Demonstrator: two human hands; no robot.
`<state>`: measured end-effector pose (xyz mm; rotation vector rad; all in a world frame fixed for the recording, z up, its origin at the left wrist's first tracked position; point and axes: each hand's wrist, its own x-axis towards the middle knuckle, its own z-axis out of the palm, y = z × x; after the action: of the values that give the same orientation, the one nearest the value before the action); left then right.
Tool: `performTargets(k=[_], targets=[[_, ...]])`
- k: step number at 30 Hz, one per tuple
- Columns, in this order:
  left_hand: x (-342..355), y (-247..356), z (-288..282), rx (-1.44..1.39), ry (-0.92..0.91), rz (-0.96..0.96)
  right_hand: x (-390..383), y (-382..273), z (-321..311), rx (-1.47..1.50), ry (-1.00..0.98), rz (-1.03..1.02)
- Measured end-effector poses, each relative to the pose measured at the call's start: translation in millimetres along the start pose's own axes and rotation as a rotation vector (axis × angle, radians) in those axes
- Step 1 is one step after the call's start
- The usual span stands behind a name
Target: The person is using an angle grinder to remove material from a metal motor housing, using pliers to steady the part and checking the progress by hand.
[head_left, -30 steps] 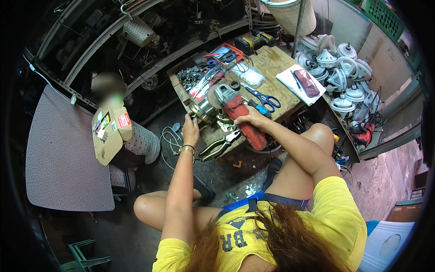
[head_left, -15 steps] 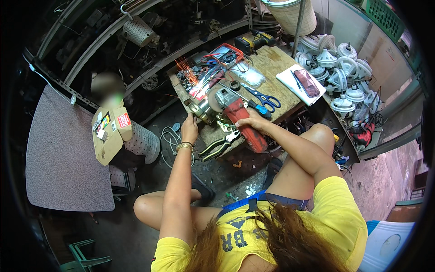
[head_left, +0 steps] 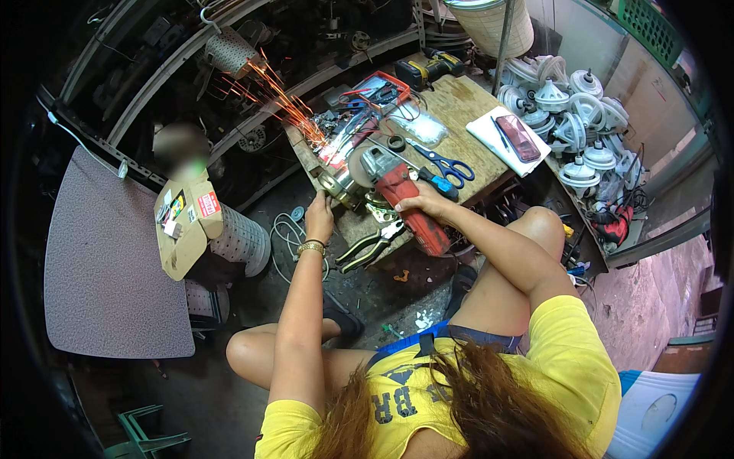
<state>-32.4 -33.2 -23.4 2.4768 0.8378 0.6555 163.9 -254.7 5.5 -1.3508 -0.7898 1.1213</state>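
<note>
My right hand (head_left: pixel 428 200) is wrapped round the body of a red angle grinder (head_left: pixel 397 186). The grinder's disc (head_left: pixel 361 166) meets a round, shiny metal part (head_left: pixel 341 185) at the near left corner of the wooden table. Orange sparks (head_left: pixel 294 115) fly from there toward the far left. My left hand (head_left: pixel 319 216) grips the near side of that metal part, its fingertips partly hidden. Locking pliers (head_left: pixel 371 246) with black-and-yellow handles lie just below the grinder, beside a shiny metal clamp piece (head_left: pixel 380 216).
On the wooden table (head_left: pixel 466 107) lie blue-handled scissors (head_left: pixel 447 167), a blue-handled tool (head_left: pixel 437 184), a roll of tape (head_left: pixel 396 143), a cordless drill (head_left: pixel 430 70) and a phone (head_left: pixel 518 140) on paper. White pulley-like parts (head_left: pixel 581 115) are heaped at right. A cable (head_left: pixel 287 237) coils on the floor.
The spray of sparks has grown longer and reaches farther up and left. Both hands and the grinder have stayed almost in place.
</note>
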Motion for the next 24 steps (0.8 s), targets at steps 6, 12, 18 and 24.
performTargets(k=[6,12,18,24], targets=[[0,-3,0,-0.005,0.013,0.015,1,-3,4,-0.010,0.012,-0.003],[-1,0,0,-0.004,0.008,0.001,0,-8,5,-0.010,0.012,0.002],[-2,-1,0,-0.011,0.011,-0.002,0,-11,7,-0.028,0.016,0.008],[-2,-1,1,-0.019,0.022,0.010,1,-11,9,-0.011,0.021,-0.014]])
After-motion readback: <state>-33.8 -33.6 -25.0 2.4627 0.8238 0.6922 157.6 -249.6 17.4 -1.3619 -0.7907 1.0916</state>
